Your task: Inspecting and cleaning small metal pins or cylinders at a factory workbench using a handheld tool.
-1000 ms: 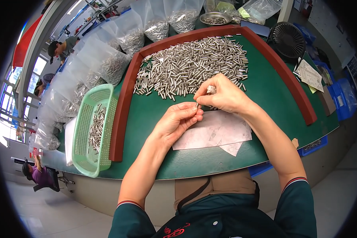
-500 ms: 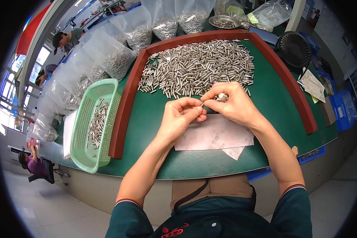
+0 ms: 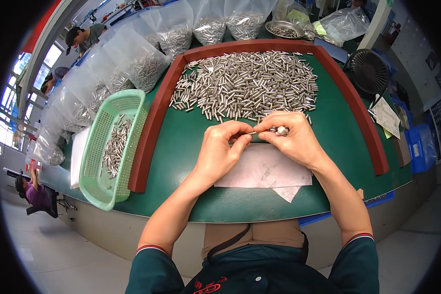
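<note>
Head view: both hands (image 3: 259, 142) pinch one slim (shiny, silver) metal pin (image 3: 252, 133).

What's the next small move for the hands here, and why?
Probably the left hand carries the pin left and drops it in the green basket. Both hands pinch one small metal pin above the white paper; the basket already holds like pins, while the pile lies loose ahead.

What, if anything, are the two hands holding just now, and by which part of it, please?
The left hand and right hand pinch a small metal pin between their fingertips, one at each end. The right hand also grips several more pins.
</note>
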A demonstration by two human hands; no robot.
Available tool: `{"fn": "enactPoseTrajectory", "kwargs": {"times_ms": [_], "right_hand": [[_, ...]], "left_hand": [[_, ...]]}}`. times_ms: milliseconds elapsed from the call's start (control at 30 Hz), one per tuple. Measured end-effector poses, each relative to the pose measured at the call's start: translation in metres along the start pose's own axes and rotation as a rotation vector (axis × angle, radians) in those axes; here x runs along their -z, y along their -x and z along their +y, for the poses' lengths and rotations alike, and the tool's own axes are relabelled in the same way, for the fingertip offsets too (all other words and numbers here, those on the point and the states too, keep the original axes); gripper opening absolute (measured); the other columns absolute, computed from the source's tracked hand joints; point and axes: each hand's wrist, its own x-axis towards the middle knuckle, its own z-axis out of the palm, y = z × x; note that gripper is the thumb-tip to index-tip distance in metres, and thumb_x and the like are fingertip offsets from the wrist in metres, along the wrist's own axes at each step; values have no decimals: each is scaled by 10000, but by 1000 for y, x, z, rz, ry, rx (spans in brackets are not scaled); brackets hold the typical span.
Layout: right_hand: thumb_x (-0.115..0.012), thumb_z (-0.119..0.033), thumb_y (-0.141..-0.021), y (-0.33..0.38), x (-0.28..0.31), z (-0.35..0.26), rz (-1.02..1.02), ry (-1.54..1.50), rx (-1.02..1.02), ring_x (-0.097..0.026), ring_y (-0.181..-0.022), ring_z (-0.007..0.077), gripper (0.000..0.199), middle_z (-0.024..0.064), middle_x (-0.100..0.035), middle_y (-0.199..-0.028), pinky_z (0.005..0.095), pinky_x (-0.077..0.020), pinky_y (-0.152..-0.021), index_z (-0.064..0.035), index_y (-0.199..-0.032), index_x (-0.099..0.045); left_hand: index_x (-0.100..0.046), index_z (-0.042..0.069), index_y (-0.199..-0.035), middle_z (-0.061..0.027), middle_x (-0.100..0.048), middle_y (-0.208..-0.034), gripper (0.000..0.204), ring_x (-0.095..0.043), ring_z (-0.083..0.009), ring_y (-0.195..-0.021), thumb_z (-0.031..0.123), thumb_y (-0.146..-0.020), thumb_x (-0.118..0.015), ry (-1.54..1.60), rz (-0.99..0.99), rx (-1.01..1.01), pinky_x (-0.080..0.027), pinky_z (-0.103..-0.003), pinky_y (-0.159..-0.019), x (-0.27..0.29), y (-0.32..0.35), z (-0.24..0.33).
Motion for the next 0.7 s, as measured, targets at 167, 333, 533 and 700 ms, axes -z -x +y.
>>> {"fn": "enactPoseTrajectory", "kwargs": {"times_ms": [167,333,533,700], "right_hand": [[-627,21,-673,0,-1,-2,5,-10,-64,-573,-635,92,127,55,-632,-716,221,-456,-567,3,-797,-644],[-635,16,-666,0,-1,-1,-3,10,-92,-565,-623,69,112,40,-633,-704,208,-452,-557,-1,-777,-640],[-647,29,-652,0,-2,2,-24,50,-63,-572,-625,81,112,48,-631,-705,211,-452,-562,-2,-760,-638],[-651,50,-640,-1,-4,2,-32,47,-44,-577,-644,102,122,67,-631,-722,214,-453,-580,10,-753,-636]], "left_hand": [[-599,-59,-842,-92,-624,-740,101,-606,-124,-668,-30,-749,-574,-20,3,14,-495,-238,-622,2,-2,-1],[-603,-55,-843,-106,-629,-755,112,-610,-135,-682,-25,-736,-590,-37,6,10,-496,-242,-634,2,-2,-1],[-611,-42,-836,-103,-630,-752,116,-605,-151,-670,-5,-726,-609,-59,-13,5,-488,-257,-626,5,-3,0],[-615,-40,-826,-103,-627,-725,117,-595,-145,-651,-1,-715,-615,-72,-47,18,-479,-259,-610,8,-2,-1]]}}
